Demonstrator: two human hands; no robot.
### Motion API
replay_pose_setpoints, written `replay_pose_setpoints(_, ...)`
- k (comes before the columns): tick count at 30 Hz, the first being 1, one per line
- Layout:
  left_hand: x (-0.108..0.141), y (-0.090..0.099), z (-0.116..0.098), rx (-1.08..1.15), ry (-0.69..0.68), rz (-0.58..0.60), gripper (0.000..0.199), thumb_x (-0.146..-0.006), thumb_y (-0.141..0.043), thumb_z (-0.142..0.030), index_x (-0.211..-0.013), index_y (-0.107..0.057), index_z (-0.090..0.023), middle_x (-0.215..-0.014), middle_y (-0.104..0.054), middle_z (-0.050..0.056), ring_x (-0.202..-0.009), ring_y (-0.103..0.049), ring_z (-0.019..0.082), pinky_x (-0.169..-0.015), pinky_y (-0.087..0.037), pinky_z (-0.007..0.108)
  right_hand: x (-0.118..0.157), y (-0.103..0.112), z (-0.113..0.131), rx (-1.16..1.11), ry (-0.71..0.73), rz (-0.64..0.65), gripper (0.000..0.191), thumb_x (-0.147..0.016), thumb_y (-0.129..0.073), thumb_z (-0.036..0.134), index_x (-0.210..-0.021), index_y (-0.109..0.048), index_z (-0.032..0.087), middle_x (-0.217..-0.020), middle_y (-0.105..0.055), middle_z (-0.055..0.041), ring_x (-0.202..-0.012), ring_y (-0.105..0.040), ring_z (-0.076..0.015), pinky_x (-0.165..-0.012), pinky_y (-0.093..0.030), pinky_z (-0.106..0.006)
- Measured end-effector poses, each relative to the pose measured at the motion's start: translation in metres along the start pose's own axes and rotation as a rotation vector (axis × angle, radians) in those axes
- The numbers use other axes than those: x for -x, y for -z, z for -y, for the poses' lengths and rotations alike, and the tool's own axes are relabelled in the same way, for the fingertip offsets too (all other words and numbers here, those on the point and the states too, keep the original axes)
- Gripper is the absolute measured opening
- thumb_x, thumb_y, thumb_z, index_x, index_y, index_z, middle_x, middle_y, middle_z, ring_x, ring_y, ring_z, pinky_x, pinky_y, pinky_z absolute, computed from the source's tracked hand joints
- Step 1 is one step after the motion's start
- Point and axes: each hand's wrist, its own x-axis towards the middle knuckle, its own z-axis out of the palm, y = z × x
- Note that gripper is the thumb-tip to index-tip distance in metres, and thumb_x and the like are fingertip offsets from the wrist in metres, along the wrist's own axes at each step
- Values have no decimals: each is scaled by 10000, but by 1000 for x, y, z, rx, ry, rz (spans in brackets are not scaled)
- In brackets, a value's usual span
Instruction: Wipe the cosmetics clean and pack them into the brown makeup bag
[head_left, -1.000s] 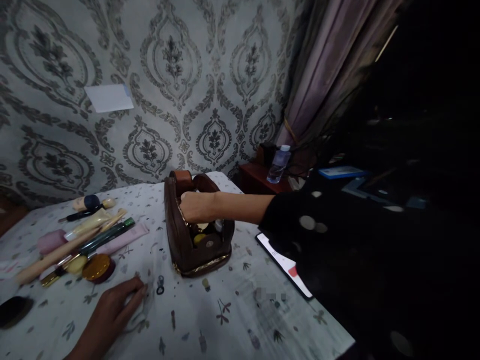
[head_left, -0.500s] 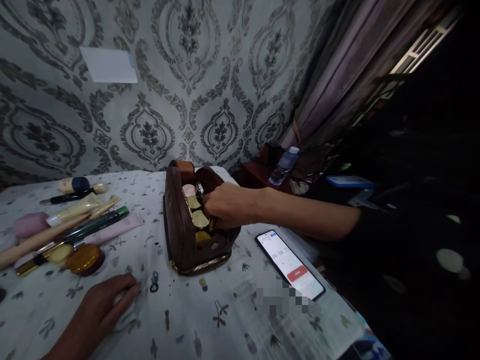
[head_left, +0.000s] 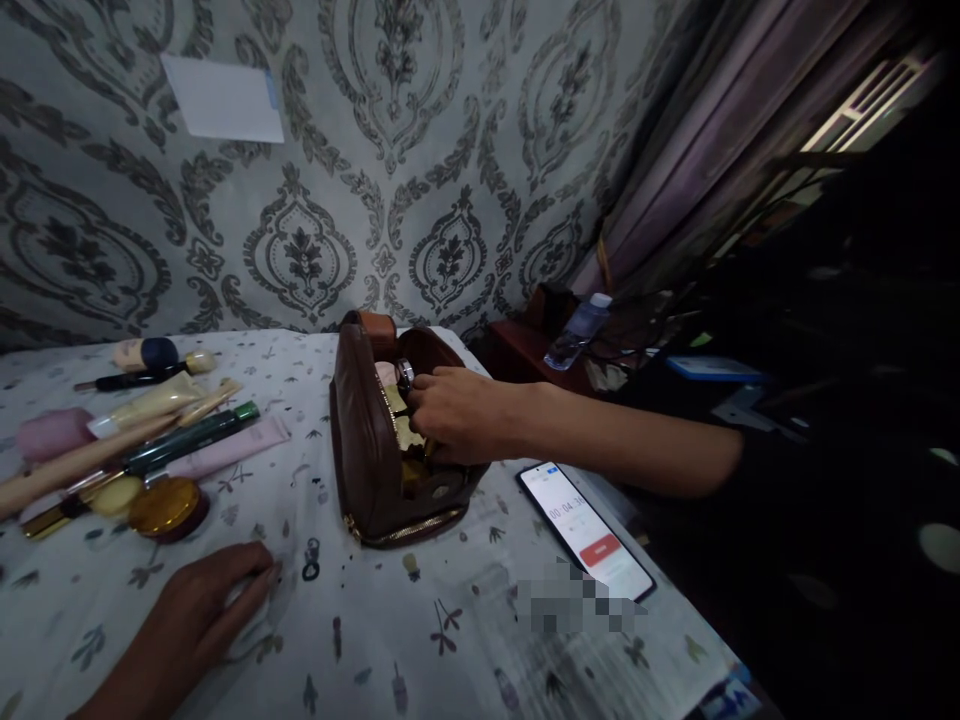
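Observation:
A brown bag [head_left: 360,440] stands unzipped on the patterned cloth, with several round yellowish and pink items [head_left: 409,432] inside. My right hand [head_left: 461,412] reaches into its opening from the right, fingers curled; their tips and anything between them are hidden. Beside the fingers, a silvery round item [head_left: 406,374] shows in the bag. My left hand [head_left: 199,610] rests on the cloth at the lower left, thumb and fingers pressed together around something pale and see-through that I cannot make out. Just beyond it lies a small jar with a golden lid [head_left: 166,507].
Tubes, brushes and a pink item [head_left: 56,434] lie in a pile at the left. A phone [head_left: 589,530] showing a timer lies right of the bag. Behind it, a clear bottle [head_left: 577,332] stands on a reddish surface. Patterned wallpaper [head_left: 300,240] covers the wall.
The view has shifted slightly. My right hand has risen a little in the bag's opening, and its fingers have changed their bend. My left hand stays in place.

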Motion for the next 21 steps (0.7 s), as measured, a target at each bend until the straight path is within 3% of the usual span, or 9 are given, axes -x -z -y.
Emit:
replay_pose_setpoints(5, -2, 2, -2, -7, -33, -21, 323, -933, -489, -456, -753, -652, -243, -667, -709, -37, -569, -686, 127, -540, -518, 153, 3, 3, -4, -51, 0, -20, 232, -874, -625, 289, -988, -714, 107, -1024, -689, -136, -1021, -620, -267, -835, -445, -362)
replay_pose_setpoints(11, -1, 2, -2, -18, -33, -27, 332, -939, -479, -458, -762, -661, -244, -687, -722, -32, -586, -696, 128, -556, -526, 149, 2, -6, -12, -73, 52, -68, 133, -841, -613, 141, -924, -715, 124, -976, -703, -120, -979, -624, -244, -817, -430, -341)
replay_pose_setpoints(21, -2, 3, -4, -10, -8, -1, 348, -939, -469, -459, -745, -659, -241, -665, -710, -26, -565, -679, 134, -537, -520, 165, -4, -4, -6, -55, -6, -4, 193, -874, -638, 270, -880, -721, 95, -851, -710, -143, -957, -649, -274, -790, -429, -350)
